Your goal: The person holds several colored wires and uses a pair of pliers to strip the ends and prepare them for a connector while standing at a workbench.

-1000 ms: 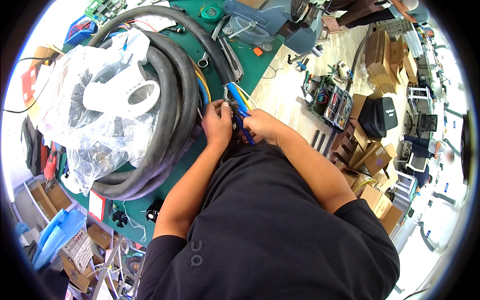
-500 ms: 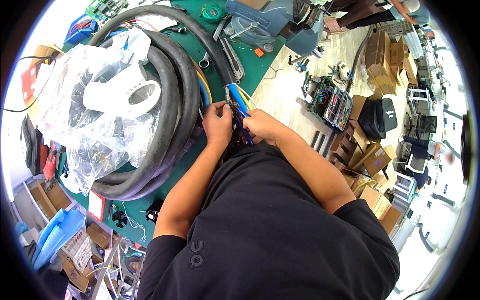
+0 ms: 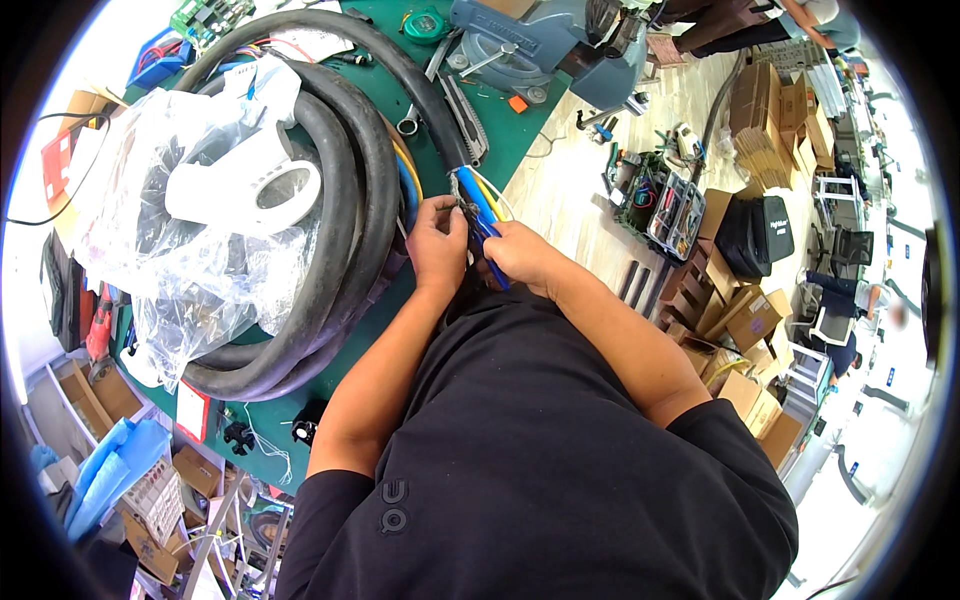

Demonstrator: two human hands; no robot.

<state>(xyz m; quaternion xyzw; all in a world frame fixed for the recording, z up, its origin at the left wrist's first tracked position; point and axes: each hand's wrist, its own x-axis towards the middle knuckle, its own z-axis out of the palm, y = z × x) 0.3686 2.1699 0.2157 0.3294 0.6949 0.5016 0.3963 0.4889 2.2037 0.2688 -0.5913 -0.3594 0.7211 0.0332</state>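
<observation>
Clear plastic bag (image 3: 190, 250) around white part on green bench, left. Brown cardboard boxes (image 3: 745, 320) stacked on floor, right. Red-and-white label (image 3: 192, 410) at bench's near edge.

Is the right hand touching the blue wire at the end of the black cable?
Touching. The head view shows the right hand closed around the blue wire.

The room is brightly and evenly lit, with daylight-white light flooding in at the far left and right edges, where the picture washes out. Glare sits on the crinkled clear plastic bag (image 3: 190, 250) and on the white plastic part (image 3: 245, 190) inside it. Shadows are soft and short on the green bench mat (image 3: 520, 120). The fisheye bends the coiled black hose (image 3: 350, 200) and the floor hard toward the black rim. The centre is sharp; distant shelves at the right blur.
</observation>
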